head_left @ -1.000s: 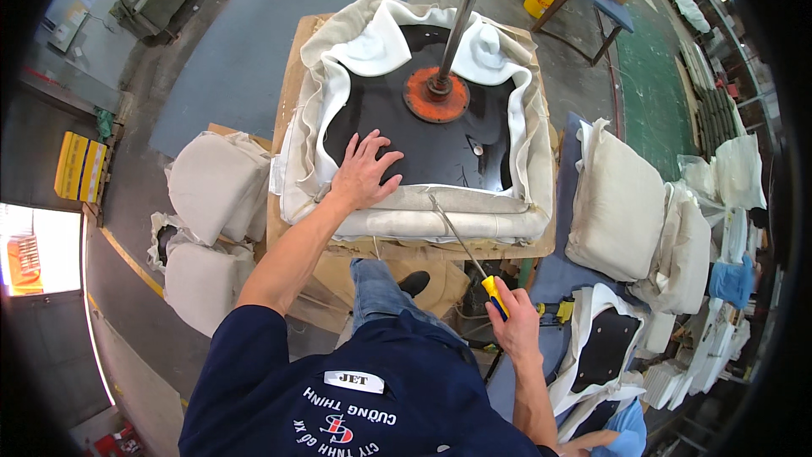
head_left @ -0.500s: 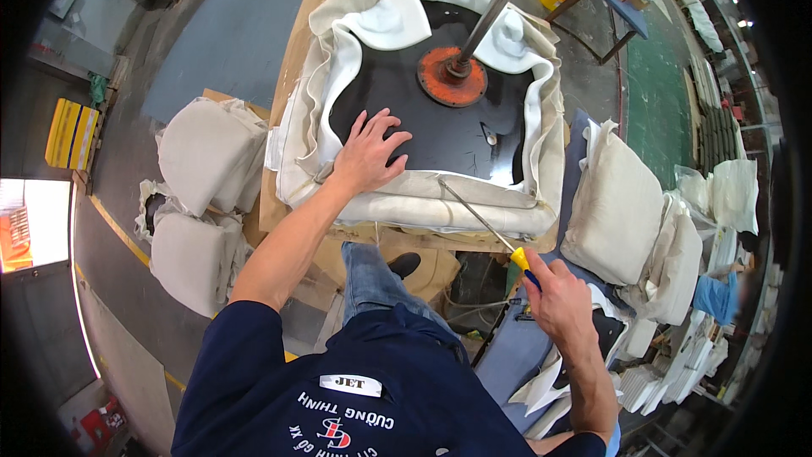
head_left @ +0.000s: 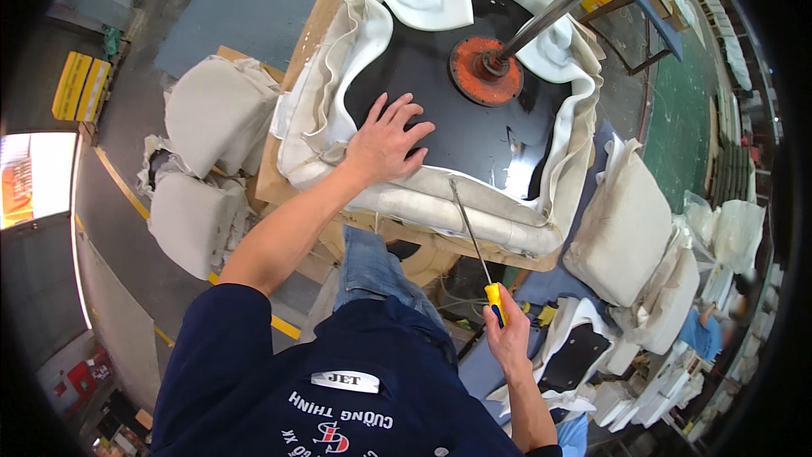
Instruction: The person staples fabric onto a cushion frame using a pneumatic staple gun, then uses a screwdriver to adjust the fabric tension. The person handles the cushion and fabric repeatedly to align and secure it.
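Under a press rod lies a chair cushion, its black base board facing up and its beige fabric cover gathered around the edges over white padding. My left hand rests with spread fingers on the board's near-left part, by the folded fabric edge. In my right hand is a screwdriver with a yellow and blue handle. Its long shaft reaches up to the fabric roll along the near side, the tip touching or close to the cover's edge. An orange round press plate sits on the board.
A steel rod slants up from the plate toward the upper right. Finished-looking beige cushions are stacked at the left, and more cushions lie at the right on a blue-grey bench. A blue table stands at the far right.
My right hand has moved left and lower, so the screwdriver stands steeper. Its tip stays near the cover's near edge. My left hand remains on the board while the whole view has shifted.
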### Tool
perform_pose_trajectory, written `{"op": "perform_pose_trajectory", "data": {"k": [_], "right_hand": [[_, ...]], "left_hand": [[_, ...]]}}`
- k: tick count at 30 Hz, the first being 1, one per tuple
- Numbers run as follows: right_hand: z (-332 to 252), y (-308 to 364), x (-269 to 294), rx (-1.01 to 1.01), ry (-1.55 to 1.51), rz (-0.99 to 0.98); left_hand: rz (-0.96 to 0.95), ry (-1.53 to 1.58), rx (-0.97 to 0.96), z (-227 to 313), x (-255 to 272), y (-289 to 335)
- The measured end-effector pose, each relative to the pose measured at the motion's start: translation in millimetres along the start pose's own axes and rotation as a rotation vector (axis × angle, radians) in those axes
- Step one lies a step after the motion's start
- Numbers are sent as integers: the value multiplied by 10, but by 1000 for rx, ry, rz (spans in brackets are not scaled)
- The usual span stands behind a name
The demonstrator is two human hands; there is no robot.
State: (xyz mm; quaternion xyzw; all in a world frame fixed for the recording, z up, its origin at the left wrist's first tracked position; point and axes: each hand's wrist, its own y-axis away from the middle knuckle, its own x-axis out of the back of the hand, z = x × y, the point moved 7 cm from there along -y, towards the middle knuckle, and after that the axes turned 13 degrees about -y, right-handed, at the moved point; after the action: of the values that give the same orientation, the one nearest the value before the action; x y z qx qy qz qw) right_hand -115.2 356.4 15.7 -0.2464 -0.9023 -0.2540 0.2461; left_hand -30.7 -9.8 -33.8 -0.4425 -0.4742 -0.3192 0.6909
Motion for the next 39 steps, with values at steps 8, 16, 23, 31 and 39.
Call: {"op": "perform_pose_trajectory", "data": {"k": [8,16,23,31,39], "right_hand": [[248,232,-520,-175,-533,50],[377,269,-684,-171,-800,-33],[282,399,-833,-445,-1107,66],[335,348,-697,-175,-665,254],[554,346,-1035,-579,-1802,-320]], "left_hand": [[-19,-62,-30,27,-16,-17],[-13,-97,-53,85,-20,19],[-50,-104,-72,103,-2,13],[-36,-96,-54,123,-32,46],[-15,-92,-43,133,5,60]]}}
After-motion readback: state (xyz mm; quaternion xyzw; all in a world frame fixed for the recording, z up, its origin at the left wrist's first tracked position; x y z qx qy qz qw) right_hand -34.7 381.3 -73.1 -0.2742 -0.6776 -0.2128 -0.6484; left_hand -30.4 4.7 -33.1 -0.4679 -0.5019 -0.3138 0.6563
